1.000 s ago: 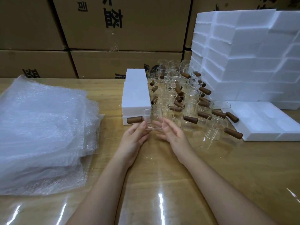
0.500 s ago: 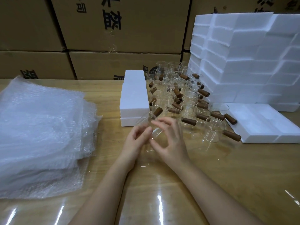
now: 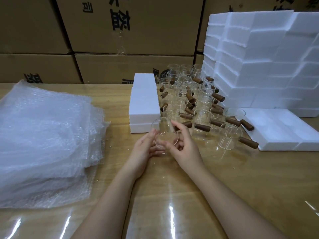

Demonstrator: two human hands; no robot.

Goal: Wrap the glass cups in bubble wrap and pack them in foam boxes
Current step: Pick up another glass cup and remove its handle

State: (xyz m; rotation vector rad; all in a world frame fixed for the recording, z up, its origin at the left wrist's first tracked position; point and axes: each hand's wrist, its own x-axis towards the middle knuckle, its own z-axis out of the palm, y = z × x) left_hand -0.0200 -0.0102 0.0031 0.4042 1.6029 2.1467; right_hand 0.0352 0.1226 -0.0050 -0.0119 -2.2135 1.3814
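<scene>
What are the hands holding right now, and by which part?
One glass cup, gripped by its clear body between the left hand and right hand.

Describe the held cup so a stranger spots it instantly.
Find the cluster of cups beside the white foam stack. Just in front of it, the left hand and right hand grip one glass cup. It alone is tilted; the rest stand untouched.

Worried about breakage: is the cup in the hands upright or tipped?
Tipped. The glass cup, held between the left hand and right hand, shows a round end toward the camera; its wooden handle points sideways.
</scene>
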